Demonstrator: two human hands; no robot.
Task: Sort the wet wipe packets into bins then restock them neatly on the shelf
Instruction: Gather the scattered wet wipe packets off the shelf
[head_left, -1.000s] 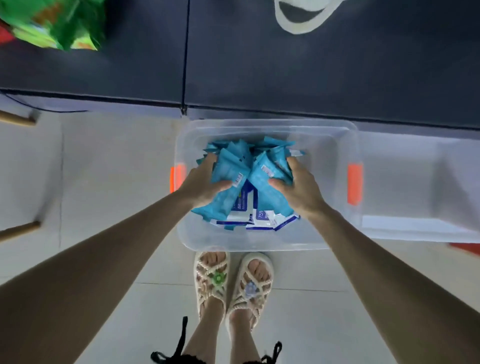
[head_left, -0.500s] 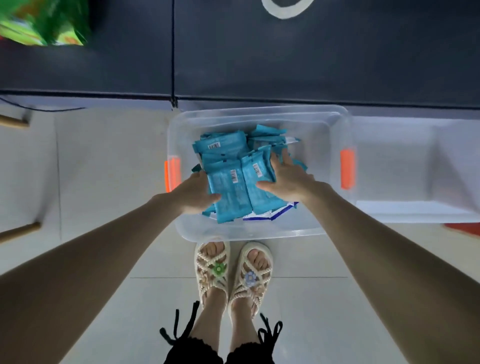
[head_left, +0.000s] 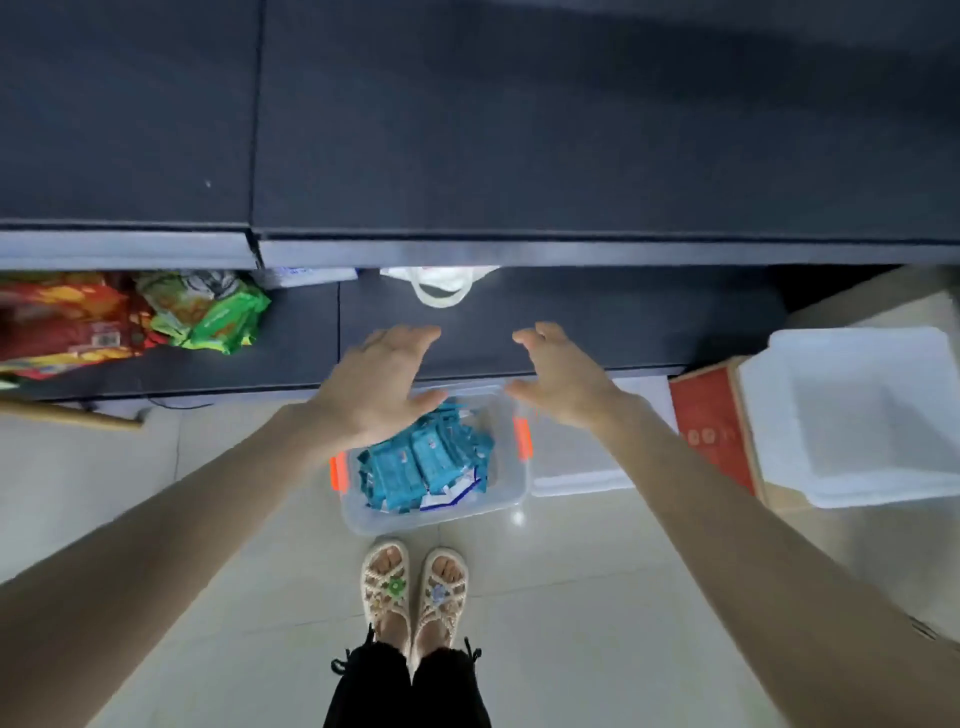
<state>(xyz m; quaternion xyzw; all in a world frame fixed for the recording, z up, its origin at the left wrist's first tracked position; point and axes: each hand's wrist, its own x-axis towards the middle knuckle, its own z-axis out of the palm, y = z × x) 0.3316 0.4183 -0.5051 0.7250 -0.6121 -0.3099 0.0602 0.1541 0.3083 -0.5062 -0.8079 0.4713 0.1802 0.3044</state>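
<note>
No text can be read. The blue packets inside the clear bin carry small white printed patches, too blurred to make out. Right of the bin, the red board shows pale marks near its lower end, illegible. Far left of the bin, on the shelf, the red bag has a pale label patch, also unreadable.

Soft even light, brightest on the pale floor, tiny glare dot by the tub, shelves at 12 o'clock pretty dark. The left hand, right hand and snack bags at 9 o'clock are smeared, and the edges bow out.
</note>
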